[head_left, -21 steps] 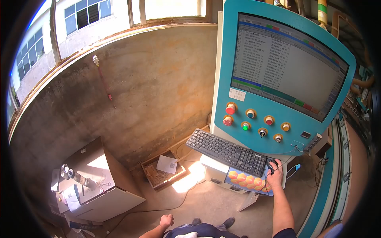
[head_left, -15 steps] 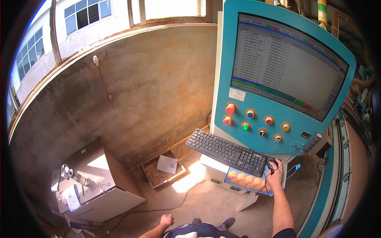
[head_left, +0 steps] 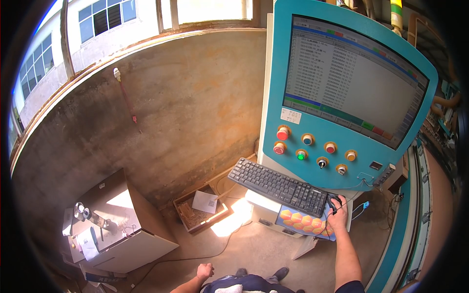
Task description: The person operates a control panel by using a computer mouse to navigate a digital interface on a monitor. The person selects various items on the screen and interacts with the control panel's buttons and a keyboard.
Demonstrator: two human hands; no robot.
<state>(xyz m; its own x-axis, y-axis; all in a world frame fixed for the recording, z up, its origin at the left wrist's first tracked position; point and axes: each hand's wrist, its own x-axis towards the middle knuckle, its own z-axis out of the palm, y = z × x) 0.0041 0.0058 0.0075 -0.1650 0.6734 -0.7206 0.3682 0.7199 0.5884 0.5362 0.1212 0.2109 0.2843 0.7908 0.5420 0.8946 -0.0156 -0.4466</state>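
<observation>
Just off the right end of a black keyboard, a person's right hand is curved over a dark computer mouse, grasping it with the fingers toward the keyboard. Well apart from the keyboard, on its near side and toward the left, the left hand is curled into a loose fist; nothing shows in it, though the inside of the palm cannot be seen.

Tucked at the near edge of the keyboard's right half lies a mouse pad with orange hexagons on blue. Whether the mouse sits wholly on it is hard to tell under the fingers. A thin dark cable hangs near the wrist. Good control here probably calls for a light grip, the mouse flat on its pad, small strokes that do not bump the keyboard, and that cable clear of the wrist.

Behind the keyboard rises a teal control panel with a large screen showing a list of rows. The eyes are best on the pointer there before any click. Between screen and keyboard sit round buttons, including a red one, which a reaching hand should avoid brushing. Left of the keyboard, on the floor, is a shallow wooden box.
</observation>
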